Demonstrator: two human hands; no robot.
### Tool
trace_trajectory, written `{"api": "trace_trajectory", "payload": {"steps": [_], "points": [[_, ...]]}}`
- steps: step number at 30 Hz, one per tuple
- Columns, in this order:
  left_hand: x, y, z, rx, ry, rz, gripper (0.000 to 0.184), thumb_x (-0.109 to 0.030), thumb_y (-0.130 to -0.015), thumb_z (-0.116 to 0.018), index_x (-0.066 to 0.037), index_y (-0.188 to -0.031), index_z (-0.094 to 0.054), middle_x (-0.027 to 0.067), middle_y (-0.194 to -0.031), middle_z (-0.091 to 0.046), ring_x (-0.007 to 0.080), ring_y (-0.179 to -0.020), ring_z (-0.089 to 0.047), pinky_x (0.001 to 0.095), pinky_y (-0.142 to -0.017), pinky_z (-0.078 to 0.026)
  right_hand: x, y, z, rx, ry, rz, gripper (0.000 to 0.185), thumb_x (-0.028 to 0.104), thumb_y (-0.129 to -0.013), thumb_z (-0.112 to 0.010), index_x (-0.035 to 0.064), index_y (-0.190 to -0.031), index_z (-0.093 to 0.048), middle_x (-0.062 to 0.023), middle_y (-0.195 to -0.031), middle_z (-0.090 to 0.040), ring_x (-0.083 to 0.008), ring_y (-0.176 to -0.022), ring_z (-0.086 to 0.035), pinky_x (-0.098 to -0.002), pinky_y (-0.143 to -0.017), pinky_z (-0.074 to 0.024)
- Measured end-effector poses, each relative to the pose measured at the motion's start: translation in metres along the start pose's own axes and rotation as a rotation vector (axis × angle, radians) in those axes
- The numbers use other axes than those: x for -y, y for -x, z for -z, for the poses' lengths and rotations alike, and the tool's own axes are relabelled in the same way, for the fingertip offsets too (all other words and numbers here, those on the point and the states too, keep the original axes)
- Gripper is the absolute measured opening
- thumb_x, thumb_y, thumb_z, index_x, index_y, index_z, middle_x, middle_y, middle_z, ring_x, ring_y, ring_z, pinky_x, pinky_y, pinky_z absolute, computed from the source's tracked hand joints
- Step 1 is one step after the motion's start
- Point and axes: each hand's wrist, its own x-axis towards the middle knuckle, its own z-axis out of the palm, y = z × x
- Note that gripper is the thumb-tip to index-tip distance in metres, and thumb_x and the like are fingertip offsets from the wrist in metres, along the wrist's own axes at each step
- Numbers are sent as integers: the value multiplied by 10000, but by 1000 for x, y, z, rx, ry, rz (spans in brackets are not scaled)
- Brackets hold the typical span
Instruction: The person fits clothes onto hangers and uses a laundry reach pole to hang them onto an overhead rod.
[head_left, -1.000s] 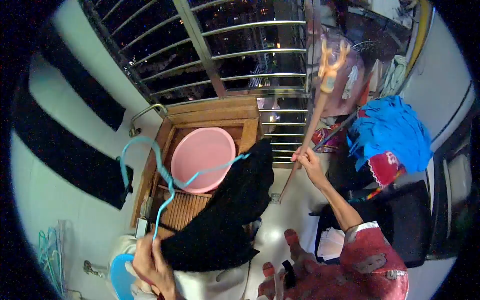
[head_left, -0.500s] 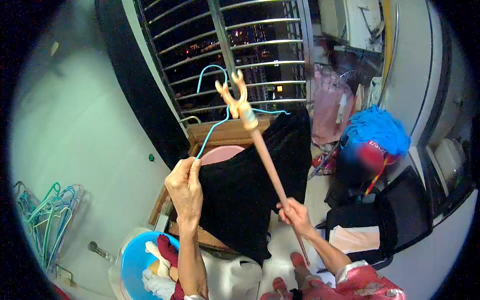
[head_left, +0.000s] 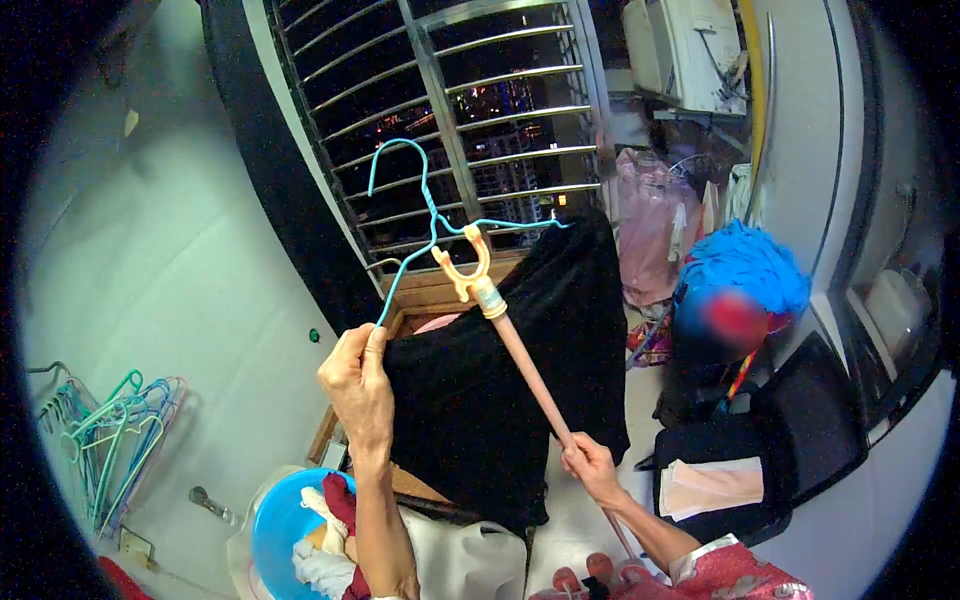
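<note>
A light-blue wire hanger [head_left: 404,270] carries a black garment [head_left: 480,410] draped from its arms. My left hand [head_left: 357,385] is closed in a pinch on the hanger's left arm, where the cloth meets the wire. Wrapped round a brown clothes pole [head_left: 530,375] is my right hand [head_left: 590,468]. The pole slants up and left in front of the garment. Its cream forked tip [head_left: 465,272] sits just under the hanger's neck; whether it touches the wire I cannot tell. The hanger's hook points up, hung on nothing.
A blue basin [head_left: 280,535] with wet-looking clothes stands at lower left. Several hangers [head_left: 105,440] hang on the left wall. Ahead is a barred window [head_left: 520,125]. On the right are a black chair [head_left: 800,430] with a folded cloth and a blue cloth heap [head_left: 745,270].
The pole's forked tip has dropped from in front of the hanger's neck to just below it. The hanger and my left hand have shifted slightly left in view.
</note>
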Motion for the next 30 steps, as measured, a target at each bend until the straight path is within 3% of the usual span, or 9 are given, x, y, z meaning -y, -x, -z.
{"api": "trace_trajectory", "payload": {"steps": [8,20,23,26,29,30], "points": [[-20,8,-5,-82,17,6,127,-79,-842,-601,25,-780,-641,22,-570,-484,90,-526,-411,268,-458,-295,-2,4,19,20,41,47,201,204,-934,-493,32,-1009,-565,33,-666,-479,-40,-558,-423,-195,-484,-339],[-36,25,-5,-79,19,43,122,-76,-835,-607,37,-793,-628,41,-582,-470,96,-530,-410,273,-473,-308,6,1,26,38,78,67,181,160,-926,-498,25,-1021,-572,33,-674,-460,-39,-552,-406,-199,-488,-336],[-34,28,-6,-60,22,51,118,-71,-837,-604,38,-796,-627,36,-590,-475,90,-533,-406,269,-480,-314,9,3,29,72,10,-2,175,146,-921,-504,11,-1011,-571,14,-694,-502,-47,-580,-473,-200,-507,-389],[-40,26,-1,-27,27,58,114,-67,-838,-602,36,-797,-627,33,-590,-476,89,-535,-403,266,-484,-317,15,0,28,160,-130,25,173,131,-921,-497,-3,-1018,-548,-24,-723,-552,-74,-626,-553,-209,-541,-451],[-46,17,1,-40,68,-23,109,-65,-840,-600,30,-795,-628,30,-586,-475,89,-532,-400,267,-478,-312,42,-1,33,338,-229,-118,181,119,-924,-480,-16,-1037,-520,-63,-729,-580,-112,-670,-606,-227,-572,-493],[-49,12,2,-41,64,-44,110,-67,-840,-600,29,-794,-628,29,-586,-477,88,-535,-404,263,-479,-315,42,-3,33,381,-250,-113,201,149,-918,-510,8,-1060,-506,-52,-766,-585,-78,-580,-547,-213,-513,-450]]}}
